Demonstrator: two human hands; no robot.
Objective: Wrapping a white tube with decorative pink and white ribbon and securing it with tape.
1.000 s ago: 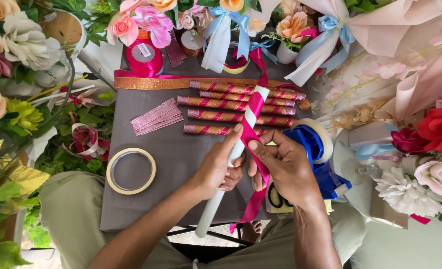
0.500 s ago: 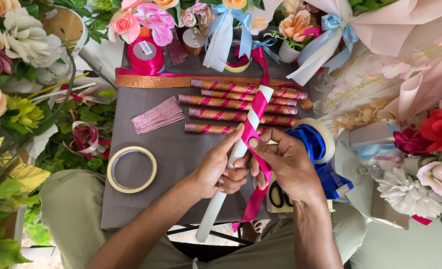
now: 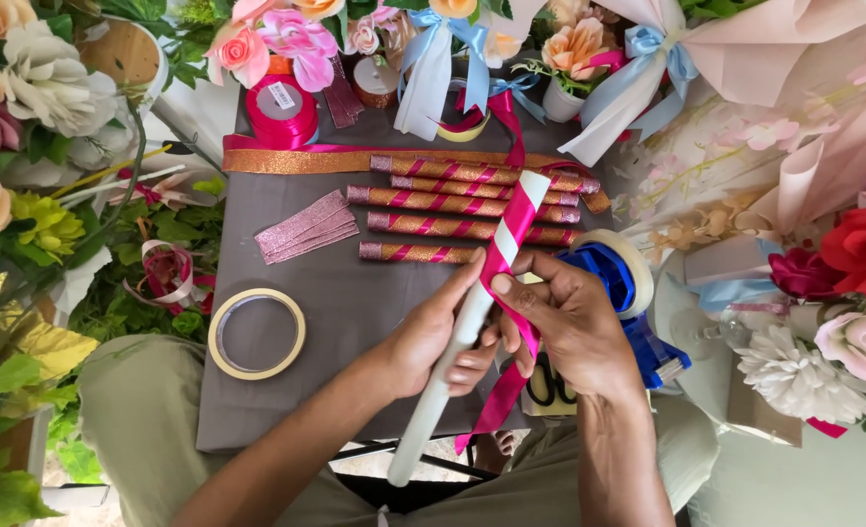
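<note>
A long white tube (image 3: pixel 428 420) lies slanted over the grey board (image 3: pixel 345 312), its upper part wound in a spiral with shiny pink ribbon (image 3: pixel 504 244). My left hand (image 3: pixel 438 337) grips the tube around its middle from below. My right hand (image 3: pixel 569 322) pinches the pink ribbon against the tube just above, thumb and forefinger pressing it down. The loose tail of ribbon (image 3: pixel 491 410) hangs below my hands. Several finished tubes in gold glitter with pink spiral stripes (image 3: pixel 452 205) lie in a row behind.
A ring of clear tape (image 3: pixel 255 333) lies at the left of the board, with pink glitter strips (image 3: pixel 306 226) further back. A blue tape dispenser (image 3: pixel 618 283) sits by my right hand. A pink ribbon spool (image 3: pixel 281 107), a gold ribbon (image 3: pixel 296 161) and artificial flowers (image 3: pixel 852 254) surround the board.
My right hand has slid slightly down the tube, laying another turn of pink ribbon. The tube's top end has tipped a little lower and rightward.
</note>
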